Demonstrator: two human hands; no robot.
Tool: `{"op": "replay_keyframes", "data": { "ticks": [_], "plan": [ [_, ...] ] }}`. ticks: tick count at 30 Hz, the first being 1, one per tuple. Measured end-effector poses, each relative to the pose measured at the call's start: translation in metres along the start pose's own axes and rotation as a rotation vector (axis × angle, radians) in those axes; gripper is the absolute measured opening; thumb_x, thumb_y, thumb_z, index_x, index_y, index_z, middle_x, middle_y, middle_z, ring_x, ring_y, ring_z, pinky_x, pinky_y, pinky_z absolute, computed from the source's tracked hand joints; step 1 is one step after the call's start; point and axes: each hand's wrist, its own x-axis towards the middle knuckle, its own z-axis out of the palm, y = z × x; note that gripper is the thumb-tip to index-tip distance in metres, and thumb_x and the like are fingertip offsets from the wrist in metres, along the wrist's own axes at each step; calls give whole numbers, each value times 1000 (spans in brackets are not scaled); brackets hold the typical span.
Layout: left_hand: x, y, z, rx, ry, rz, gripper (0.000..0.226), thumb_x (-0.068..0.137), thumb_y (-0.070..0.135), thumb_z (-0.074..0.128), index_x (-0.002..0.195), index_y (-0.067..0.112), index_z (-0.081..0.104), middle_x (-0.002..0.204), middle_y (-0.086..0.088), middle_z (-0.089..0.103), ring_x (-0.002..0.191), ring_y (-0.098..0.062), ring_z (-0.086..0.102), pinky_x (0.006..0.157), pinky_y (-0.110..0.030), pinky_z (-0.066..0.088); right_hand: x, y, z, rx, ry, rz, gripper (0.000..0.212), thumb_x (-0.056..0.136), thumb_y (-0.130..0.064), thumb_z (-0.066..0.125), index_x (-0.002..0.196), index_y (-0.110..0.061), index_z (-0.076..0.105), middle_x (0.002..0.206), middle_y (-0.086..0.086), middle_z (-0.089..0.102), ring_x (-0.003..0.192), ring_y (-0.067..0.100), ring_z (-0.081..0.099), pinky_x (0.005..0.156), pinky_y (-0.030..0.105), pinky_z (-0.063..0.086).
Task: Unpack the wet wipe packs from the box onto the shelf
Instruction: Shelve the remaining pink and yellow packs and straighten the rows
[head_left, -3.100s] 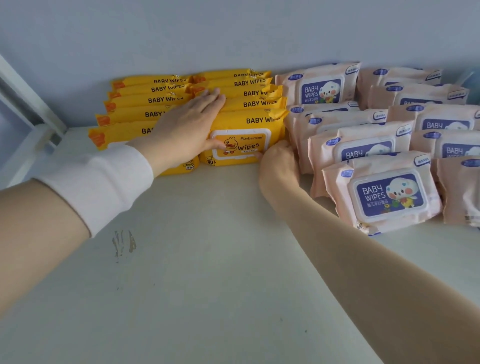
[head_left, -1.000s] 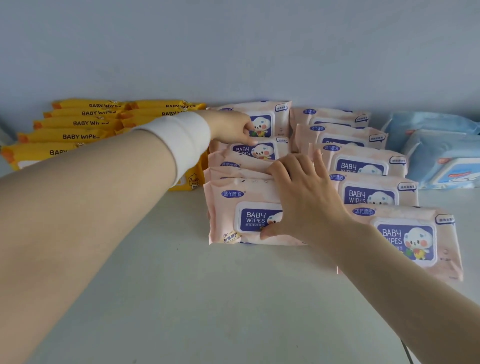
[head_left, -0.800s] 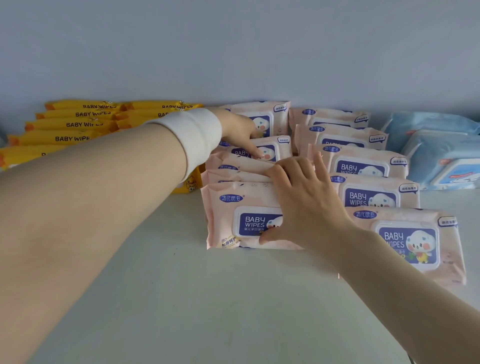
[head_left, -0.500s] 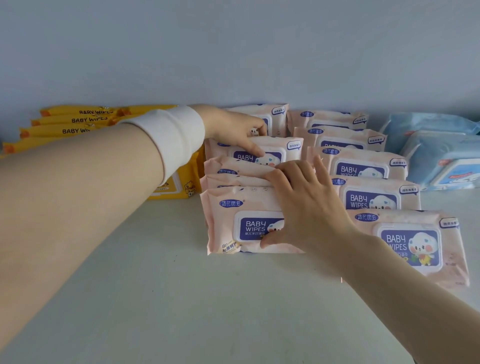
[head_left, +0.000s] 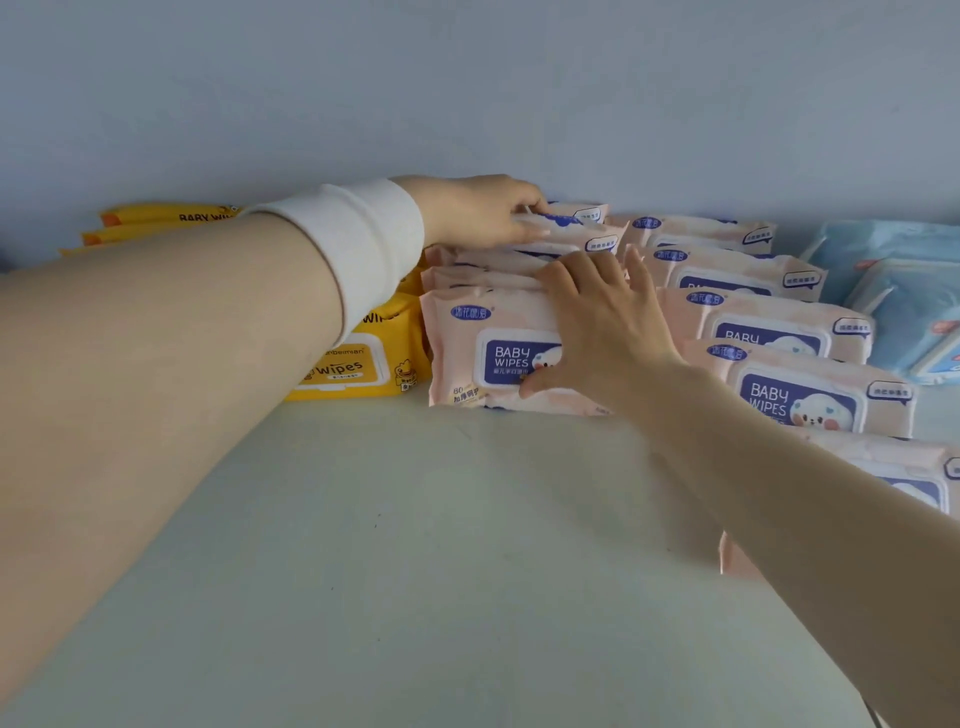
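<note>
Farther back than before, left hand (head_left: 472, 213) grips the rearmost pink pack (head_left: 584, 214); right hand (head_left: 602, 332) stays flat on front pack (head_left: 467, 353).

Pink packs (head_left: 769, 332) are sitting in two rows on the shelf (head_left: 415, 545), overlapping like shingles, with blue BABY WIPES labels facing front. The front pink pack (head_left: 467, 353) of the left row is standing near upright under the right hand (head_left: 602, 332), touching the yellow packs (head_left: 358, 364) beside it. The rear pink pack (head_left: 582, 240) is sitting in the left hand (head_left: 478, 213) grip. Blue packs (head_left: 904, 306) are lying far right.
</note>
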Motion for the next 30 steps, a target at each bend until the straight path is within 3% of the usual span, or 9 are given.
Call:
{"op": "replay_keyframes", "data": {
  "ticks": [2, 5, 7, 10, 16, 21, 24, 27, 30],
  "plan": [
    [-9, 4, -3, -49, 13, -17, 49, 97, 43, 35, 139, 19, 40, 137, 6, 46, 118, -17, 48, 85, -19, 41, 5, 2, 3, 18, 9, -1, 103, 56, -59, 76, 136, -10, 34, 138, 9, 39, 133, 30, 30, 115, 54, 10],
    [-30, 5, -5, -71, 27, 11, 72, 86, 57, 43, 145, 18, 29, 151, 1, 33, 137, -18, 33, 105, -26, 31, 4, 3, 7, 50, 49, 17, 110, 57, -58, 77, 142, -11, 27, 151, 11, 23, 144, 31, 12, 117, 53, 5],
    [-50, 4, 0, 39, 2, -10, 96, 72, 64, 53, 149, 22, 16, 158, -3, 15, 145, -21, 16, 114, -34, 21, -8, 4, 10, 134, 127, 73, 116, 57, -56, 78, 147, -10, 21, 156, 17, 10, 145, 35, 0, 117, 52, 1],
    [-75, 3, 24, 321, 38, -6, 112, 65, 66, 62, 151, 25, 3, 159, -10, -9, 147, -27, -3, 118, -39, 6, -41, 2, 23, 286, 300, 269, 115, 60, -54, 75, 147, -3, 20, 153, 25, 13, 141, 38, 8, 116, 47, 8],
    [-80, 1, 64, 439, 220, 5, 109, 74, 56, 63, 150, 18, -5, 159, -14, -6, 147, -29, -2, 117, -36, -1, -58, -21, 43, 730, 231, 585, 102, 80, -24, 71, 150, -15, -2, 138, 14, 25, 131, 29, 25, 110, 31, 19],
    [-72, -2, 70, 493, 297, 1, 104, 77, 49, 63, 150, 10, 1, 158, -17, 3, 147, -32, 3, 119, -40, 2, -31, -17, 56, 706, 329, 666, 91, 81, -14, 69, 149, -12, 9, 139, 16, 35, 129, 34, 34, 111, 37, 26],
    [-71, -3, 70, 512, 291, 19, 106, 76, 51, 62, 150, 9, -2, 158, -18, 2, 147, -32, 3, 120, -41, 2, -32, -16, 61, 775, 344, 652, 92, 81, -13, 69, 150, -13, 8, 150, 13, 28, 136, 30, 28, 114, 38, 23],
    [-73, -5, 62, 443, 234, 10, 107, 77, 57, 59, 150, 11, -5, 159, -15, -3, 147, -28, 0, 119, -38, 2, -41, -14, 61, 889, 334, 676, 94, 83, -11, 68, 150, -11, 2, 154, 10, 24, 140, 23, 23, 112, 25, 15],
    [-76, -7, 55, 427, 200, -21, 105, 78, 60, 51, 150, 10, -6, 159, -12, -7, 148, -24, -3, 119, -36, 3, -41, -14, 59, 841, 207, 696, 91, 85, -26, 66, 149, -4, 6, 154, 14, 22, 142, 25, 18, 111, 25, 11]
  ]
}}
